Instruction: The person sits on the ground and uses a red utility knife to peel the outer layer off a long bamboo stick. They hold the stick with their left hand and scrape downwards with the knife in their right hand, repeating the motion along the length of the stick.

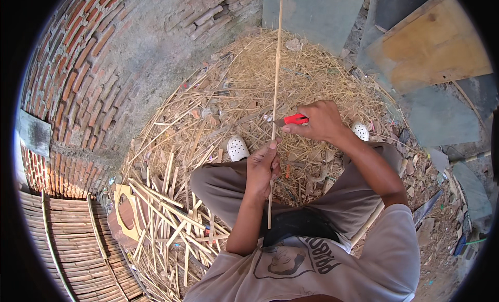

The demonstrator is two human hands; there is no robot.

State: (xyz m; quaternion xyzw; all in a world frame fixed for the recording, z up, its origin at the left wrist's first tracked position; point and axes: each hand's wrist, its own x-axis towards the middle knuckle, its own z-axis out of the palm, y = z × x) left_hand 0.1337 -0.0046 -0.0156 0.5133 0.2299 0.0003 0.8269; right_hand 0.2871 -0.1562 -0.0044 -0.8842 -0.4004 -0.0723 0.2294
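Note:
A long, thin bamboo strip [277, 63] runs from the top of the head view down past my lap, nearly upright in the picture. My left hand [264, 164] is closed around its lower part, thumb along the strip. In my right hand [319, 120] is a red-handled utility knife [296, 119], its short blade pointing left. The blade tip meets or nearly meets the strip just above my left hand; actual contact is too small to tell. Below my left hand, the strip's near end hangs over a black cloth [301, 226] on my lap.
Split bamboo pieces [176, 219] lie heaped at the left, by a yellow frame-like piece [126, 211]. Straw-like shavings [249, 68] cover the ground ahead. A brick wall [93, 68] and a bamboo slat panel [73, 245] bound the left; flat boards [431, 42] lie at the far right.

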